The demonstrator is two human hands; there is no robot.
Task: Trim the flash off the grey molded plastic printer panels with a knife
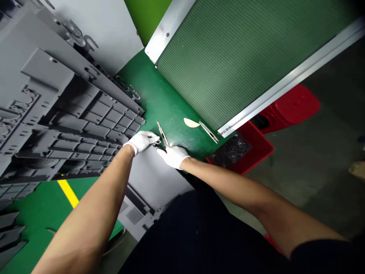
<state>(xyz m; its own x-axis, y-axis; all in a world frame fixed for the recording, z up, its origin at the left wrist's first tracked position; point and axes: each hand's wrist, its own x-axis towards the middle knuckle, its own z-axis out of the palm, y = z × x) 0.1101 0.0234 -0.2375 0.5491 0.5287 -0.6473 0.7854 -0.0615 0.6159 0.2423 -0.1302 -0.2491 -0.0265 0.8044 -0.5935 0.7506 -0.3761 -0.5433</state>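
A smooth grey plastic panel [159,175] lies in front of my body, its far end between my hands. My left hand [142,142], in a white glove, is closed in a pinch at small grey hook-like tabs [157,142] on that end. My right hand [175,156], also white-gloved, is closed at the panel's far right corner. A slim silver utility knife [162,134] sticks out from its fingers, blade tip pointing away from me. The fingers partly hide the knife's near end. Farther right, a second utility knife [208,132] lies on the green tabletop [159,95].
Grey ribbed panels [85,125] stand stacked at left. A pale half-round piece [191,123] lies by the second knife. The green ribbed conveyor belt [242,57] with a metal frame is at upper right. Below it are a red bin [256,152] with dark scraps and a red stool [296,104].
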